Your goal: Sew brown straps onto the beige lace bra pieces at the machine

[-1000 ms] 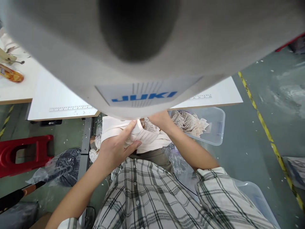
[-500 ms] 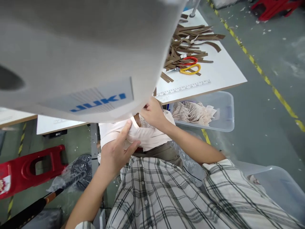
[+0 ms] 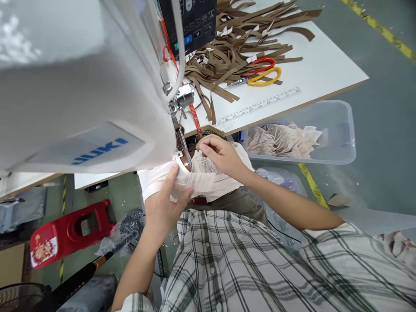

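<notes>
A pale pink garment (image 3: 208,182) with lace lies under the white sewing machine (image 3: 136,108), beside a curved metal guide (image 3: 186,154). My left hand (image 3: 165,201) rests on the cloth left of that guide, index finger stretched towards the presser area and thumb spread apart. To the right, my right hand (image 3: 219,154) is closed in a pinch over the lace. What its fingertips hold, if anything, I cannot make out. The stitching point is partly hidden by the machine head.
Many brown fabric strips (image 3: 224,60) lie on the white tabletop (image 3: 328,73) with scissors (image 3: 264,78) and a printed ruler scale (image 3: 260,105). Right of me is a clear bin (image 3: 338,143) of pink cloth pieces. A red stool (image 3: 68,234) and a fan (image 3: 26,299) are at the left.
My view has shifted, showing the metal guide and control panel behind the machine head. My right hand has drawn slightly right of the guide. My left hand stays on the garment.
</notes>
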The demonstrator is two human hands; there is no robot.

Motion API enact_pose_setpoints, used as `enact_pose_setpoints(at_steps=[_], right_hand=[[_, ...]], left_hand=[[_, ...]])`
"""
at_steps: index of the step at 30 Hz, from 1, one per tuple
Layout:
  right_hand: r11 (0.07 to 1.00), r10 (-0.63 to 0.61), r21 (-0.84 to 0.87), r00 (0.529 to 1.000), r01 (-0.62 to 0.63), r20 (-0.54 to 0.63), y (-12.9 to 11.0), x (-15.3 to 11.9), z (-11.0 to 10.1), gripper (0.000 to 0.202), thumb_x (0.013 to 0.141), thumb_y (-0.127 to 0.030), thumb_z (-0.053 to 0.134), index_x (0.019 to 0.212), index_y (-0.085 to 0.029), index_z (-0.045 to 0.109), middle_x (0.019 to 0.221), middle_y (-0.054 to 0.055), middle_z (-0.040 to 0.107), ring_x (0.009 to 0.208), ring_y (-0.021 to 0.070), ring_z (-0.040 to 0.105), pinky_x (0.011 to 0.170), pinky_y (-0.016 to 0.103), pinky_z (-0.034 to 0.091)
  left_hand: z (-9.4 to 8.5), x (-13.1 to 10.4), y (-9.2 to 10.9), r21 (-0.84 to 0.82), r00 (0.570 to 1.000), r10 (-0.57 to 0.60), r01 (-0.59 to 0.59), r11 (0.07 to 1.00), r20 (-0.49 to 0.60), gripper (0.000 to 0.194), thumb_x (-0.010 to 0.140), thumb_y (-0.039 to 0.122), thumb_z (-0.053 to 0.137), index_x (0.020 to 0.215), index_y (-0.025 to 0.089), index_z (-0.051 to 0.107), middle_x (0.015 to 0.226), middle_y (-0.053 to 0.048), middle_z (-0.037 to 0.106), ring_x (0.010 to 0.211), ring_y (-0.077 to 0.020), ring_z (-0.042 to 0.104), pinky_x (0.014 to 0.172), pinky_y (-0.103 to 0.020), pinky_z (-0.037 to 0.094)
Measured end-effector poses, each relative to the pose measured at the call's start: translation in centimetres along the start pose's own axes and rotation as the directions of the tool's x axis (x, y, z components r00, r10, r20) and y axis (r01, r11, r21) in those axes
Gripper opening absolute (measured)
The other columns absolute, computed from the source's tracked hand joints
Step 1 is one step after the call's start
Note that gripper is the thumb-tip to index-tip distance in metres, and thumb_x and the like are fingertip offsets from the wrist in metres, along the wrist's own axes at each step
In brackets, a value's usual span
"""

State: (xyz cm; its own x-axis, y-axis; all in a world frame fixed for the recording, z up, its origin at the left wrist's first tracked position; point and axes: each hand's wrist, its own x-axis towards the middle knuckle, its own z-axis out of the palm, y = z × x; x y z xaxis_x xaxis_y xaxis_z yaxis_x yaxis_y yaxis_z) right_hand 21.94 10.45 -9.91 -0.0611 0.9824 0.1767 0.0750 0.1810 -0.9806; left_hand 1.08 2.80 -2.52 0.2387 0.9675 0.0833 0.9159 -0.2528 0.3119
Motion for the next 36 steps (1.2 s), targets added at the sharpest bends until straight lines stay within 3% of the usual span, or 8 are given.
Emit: enact_pose_setpoints(at_steps=[6,9,13,19,23,27,30,36], right_hand=[[0.999,0.031,0.009,0.998,-0.031,0.049,0.5,-1.0,0.1,0.021,0.096,-0.035,0.052,0.088,-0.021,0.065,0.096,0.005,0.065,0.090,0.0182,0.061,0.078,0.033,0.047],[0.999,0.031,0.004,0.998,-0.031,0.060,0.7,-1.4,0.2,0.022,0.096,-0.036,0.053,0.088,-0.020,0.066,0.095,0.005,0.066,0.088,0.0179,0.061,0.081,0.034,0.047],[0.999,0.041,0.025,0.996,-0.043,0.078,0.8,-1.7,0.2,0.024,0.097,-0.039,0.053,0.088,-0.020,0.066,0.094,0.005,0.066,0.083,0.0171,0.061,0.077,0.033,0.048],[0.998,0.041,0.042,0.996,-0.044,0.085,0.8,-2.1,0.1,0.028,0.097,-0.042,0.052,0.087,-0.019,0.065,0.092,0.006,0.066,0.081,0.0171,0.059,0.073,0.033,0.048],[0.996,0.050,0.068,0.995,-0.055,0.083,0.8,-2.2,0.1,0.027,0.097,-0.041,0.052,0.088,-0.019,0.065,0.093,0.005,0.066,0.081,0.0165,0.059,0.072,0.032,0.047],[0.993,0.051,0.102,0.997,-0.057,0.060,0.2,-2.0,0.1,0.026,0.096,-0.041,0.053,0.086,-0.020,0.064,0.093,0.005,0.066,0.085,0.0174,0.060,0.074,0.032,0.047],[0.995,0.003,0.096,0.998,-0.009,0.064,-1.1,-2.0,-0.2,0.028,0.096,-0.046,0.054,0.088,-0.021,0.065,0.095,0.006,0.066,0.093,0.0193,0.062,0.082,0.034,0.048],[0.992,-0.013,-0.120,0.983,0.036,0.184,-4.0,-3.9,-0.1,0.037,0.083,-0.051,0.070,0.104,-0.021,0.063,0.100,0.004,0.068,0.094,0.0213,0.062,0.090,0.037,0.044]], left_hand=[[-0.5,0.2,0.6,0.017,0.999,-0.049,0.049,0.999,0.019,0.062,0.089,0.052,0.061,0.144,0.024,0.049,0.108,-0.008,0.075,0.081,-0.0197,0.070,0.061,-0.023,0.048],[-0.6,0.3,0.8,0.037,0.997,-0.075,0.074,0.997,0.016,0.061,0.089,0.052,0.061,0.143,0.024,0.051,0.102,-0.007,0.075,0.068,-0.0163,0.067,0.057,-0.023,0.045],[-0.7,0.3,1.0,0.059,0.992,-0.124,0.122,0.991,0.029,0.062,0.089,0.052,0.061,0.142,0.024,0.050,0.090,-0.002,0.075,0.043,-0.0077,0.051,0.050,-0.021,0.040],[-0.8,0.3,1.2,0.035,0.994,-0.112,0.112,0.993,0.008,0.059,0.089,0.049,0.062,0.141,0.021,0.051,0.081,0.000,0.073,0.039,-0.0059,0.045,0.047,-0.020,0.037],[-0.6,0.2,1.0,0.022,0.998,-0.066,0.066,0.998,-0.008,0.060,0.090,0.050,0.061,0.141,0.021,0.050,0.111,-0.009,0.074,0.048,-0.0087,0.055,0.052,-0.024,0.044],[-0.2,0.3,0.6,0.040,0.996,-0.066,0.068,0.997,-0.053,0.076,0.087,0.055,0.062,0.149,0.018,0.037,0.140,-0.019,0.058,0.087,-0.0236,0.071,0.066,-0.030,0.053],[0.0,0.2,0.4,0.052,0.994,-0.069,0.074,0.996,-0.085,0.091,0.085,0.057,0.063,0.154,0.013,0.024,0.145,-0.025,0.051,0.112,-0.0340,0.066,0.077,-0.038,0.057],[1.9,-2.3,1.9,0.012,0.996,0.044,-0.043,0.999,-0.078,0.100,0.089,0.054,0.061,0.158,0.012,0.003,0.147,-0.030,0.045,0.122,-0.0381,0.060,0.080,-0.042,0.059]])
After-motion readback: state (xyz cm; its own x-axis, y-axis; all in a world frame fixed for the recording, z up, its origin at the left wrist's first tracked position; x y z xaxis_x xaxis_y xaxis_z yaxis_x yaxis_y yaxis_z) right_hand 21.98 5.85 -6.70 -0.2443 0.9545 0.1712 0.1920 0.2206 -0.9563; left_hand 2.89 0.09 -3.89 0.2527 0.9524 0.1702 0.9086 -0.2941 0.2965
